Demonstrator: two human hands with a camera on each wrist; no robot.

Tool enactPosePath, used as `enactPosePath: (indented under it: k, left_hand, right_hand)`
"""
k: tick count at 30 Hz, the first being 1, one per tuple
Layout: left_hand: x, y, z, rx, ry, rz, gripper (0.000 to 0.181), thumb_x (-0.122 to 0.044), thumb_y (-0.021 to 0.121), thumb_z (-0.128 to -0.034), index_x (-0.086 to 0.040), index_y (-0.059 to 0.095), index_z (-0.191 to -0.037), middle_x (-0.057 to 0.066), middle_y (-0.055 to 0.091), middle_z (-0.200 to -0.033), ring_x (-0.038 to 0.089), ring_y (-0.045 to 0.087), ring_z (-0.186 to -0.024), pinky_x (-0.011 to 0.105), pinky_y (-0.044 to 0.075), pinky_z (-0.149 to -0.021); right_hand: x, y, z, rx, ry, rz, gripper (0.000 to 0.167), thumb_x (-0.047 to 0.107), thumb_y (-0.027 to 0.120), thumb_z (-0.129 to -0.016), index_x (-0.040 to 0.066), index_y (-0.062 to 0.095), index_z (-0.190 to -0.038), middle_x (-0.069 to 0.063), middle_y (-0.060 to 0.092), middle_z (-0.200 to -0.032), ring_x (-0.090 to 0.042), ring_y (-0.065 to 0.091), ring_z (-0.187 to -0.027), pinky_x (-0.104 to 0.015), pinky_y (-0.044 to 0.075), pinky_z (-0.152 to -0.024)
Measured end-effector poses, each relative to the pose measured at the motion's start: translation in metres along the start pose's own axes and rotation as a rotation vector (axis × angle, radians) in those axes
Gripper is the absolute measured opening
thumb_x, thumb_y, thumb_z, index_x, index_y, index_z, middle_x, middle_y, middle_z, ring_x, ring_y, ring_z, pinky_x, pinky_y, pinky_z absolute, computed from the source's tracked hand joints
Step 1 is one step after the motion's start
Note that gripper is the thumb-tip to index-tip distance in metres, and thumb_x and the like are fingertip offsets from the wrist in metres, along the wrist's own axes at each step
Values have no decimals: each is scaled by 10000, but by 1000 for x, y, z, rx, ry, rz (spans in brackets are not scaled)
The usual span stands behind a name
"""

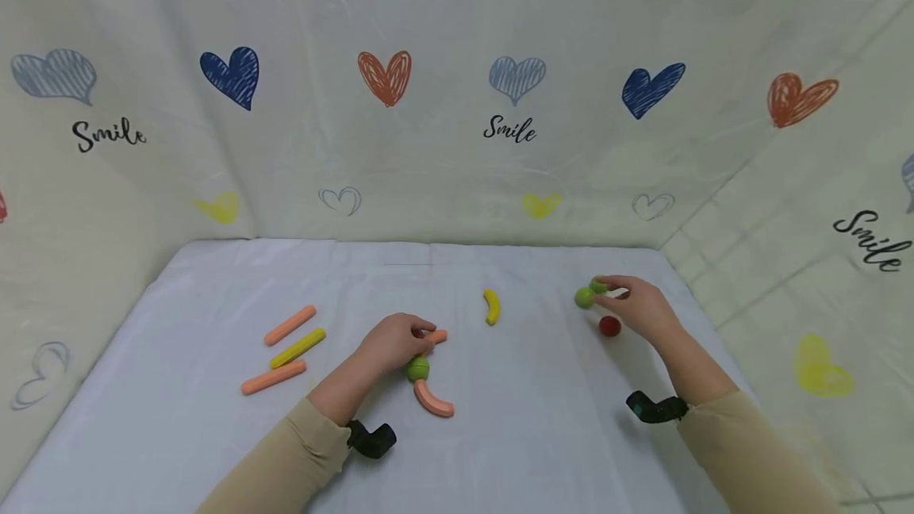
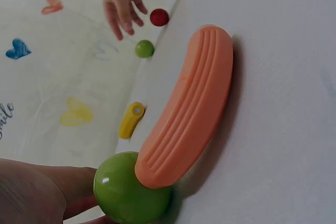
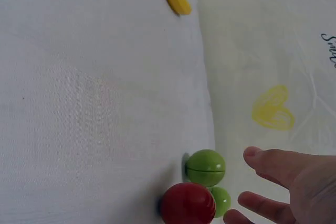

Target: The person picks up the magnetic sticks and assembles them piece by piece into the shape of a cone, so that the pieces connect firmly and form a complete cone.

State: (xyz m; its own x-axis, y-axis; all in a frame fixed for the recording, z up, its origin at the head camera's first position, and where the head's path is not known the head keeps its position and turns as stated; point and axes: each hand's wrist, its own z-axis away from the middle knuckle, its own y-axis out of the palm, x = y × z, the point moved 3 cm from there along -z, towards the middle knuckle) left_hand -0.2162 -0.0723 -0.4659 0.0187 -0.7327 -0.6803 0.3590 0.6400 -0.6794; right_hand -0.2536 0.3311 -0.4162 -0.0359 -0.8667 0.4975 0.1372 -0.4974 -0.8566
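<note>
In the head view my left hand (image 1: 400, 342) is at the table's middle, its thumb and fingers pinching an orange piece (image 1: 439, 335) that is partly hidden. Just below the fingers sits a green ball (image 1: 418, 369), touching the end of a curved, ridged orange piece (image 2: 189, 108). The left wrist view hides the fingertips behind that ball. At the right, my right hand (image 1: 640, 309) hovers with spread fingers beside two green balls (image 3: 206, 168), one partly covered. A red ball (image 1: 610, 327) lies close below them. The right wrist view shows a gap between these fingers and the balls.
A small yellow curved piece (image 1: 491, 307) lies between the hands. To the left are two orange sticks (image 1: 274, 377) and a yellow stick (image 1: 297, 348). A white cloth covers the table (image 1: 528, 435); a printed curtain (image 1: 443, 165) hangs behind.
</note>
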Motion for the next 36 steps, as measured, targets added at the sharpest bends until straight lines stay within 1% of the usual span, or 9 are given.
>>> enactPosePath:
  k: [2,6,11,15,21,25,29,32,36]
  left_hand:
    - [-1,-1,1,3,-1,4,326,-225,708,-902,-199,721,-1227,-30,649,-1007,146,544,-834,311,451,-728]
    - [-4,-2,1,11,2,4,322,-226,712,-907,-189,721,-1227,-25,643,-984,151,538,-815,307,445,-710]
    - [-5,-1,2,14,0,5,327,-227,723,-906,-187,720,-1231,-22,638,-966,158,535,-800,306,442,-696]
    - [-4,1,1,13,-16,3,333,-228,728,-905,-192,717,-1235,-23,634,-961,159,535,-793,302,440,-689]
    - [-2,3,0,0,-25,-1,328,-249,723,-912,-198,716,-1236,-27,637,-962,154,533,-773,298,430,-671]
    - [-2,3,1,-11,-26,-9,310,-266,712,-922,-206,721,-1226,-25,640,-960,149,536,-757,295,429,-660]
    - [-2,4,1,-20,-24,-17,302,-271,706,-925,-209,724,-1220,-23,647,-974,144,539,-771,295,432,-666]
    - [-2,4,1,-25,-23,-14,302,-265,709,-919,-212,725,-1216,-20,652,-998,141,541,-792,294,436,-675]
    - [-3,4,2,-34,-21,-17,297,-272,711,-919,-218,727,-1211,-18,656,-1005,137,544,-795,293,440,-674]
  right_hand:
    - [-3,1,-4,21,6,12,549,349,650,-956,69,537,-1415,-223,546,-1344,-389,542,-1157,-452,492,-808]
    - [-8,7,-11,77,58,32,591,376,658,-949,54,514,-1424,-223,530,-1344,-392,520,-1152,-463,481,-843]
    - [-12,13,-19,94,74,46,610,368,669,-944,42,494,-1430,-225,551,-1310,-385,500,-1139,-475,468,-855]
    - [-13,17,-23,106,52,62,604,344,670,-946,22,491,-1424,-228,591,-1246,-370,529,-1087,-450,471,-823]
    - [-7,20,-29,129,60,81,583,311,679,-941,11,507,-1410,-224,610,-1220,-318,571,-989,-396,487,-758]
    - [-6,22,-31,118,42,106,578,337,684,-935,16,531,-1390,-207,617,-1208,-308,575,-981,-382,478,-748]
    - [-5,23,-32,88,38,88,569,349,683,-934,42,537,-1390,-183,596,-1231,-296,560,-958,-357,488,-694]
    - [1,21,-30,48,6,79,563,349,677,-939,45,537,-1392,-197,590,-1251,-333,562,-1011,-422,496,-769]
    - [14,20,-24,12,-61,76,564,370,671,-942,43,551,-1386,-231,601,-1258,-384,560,-1108,-523,458,-899]
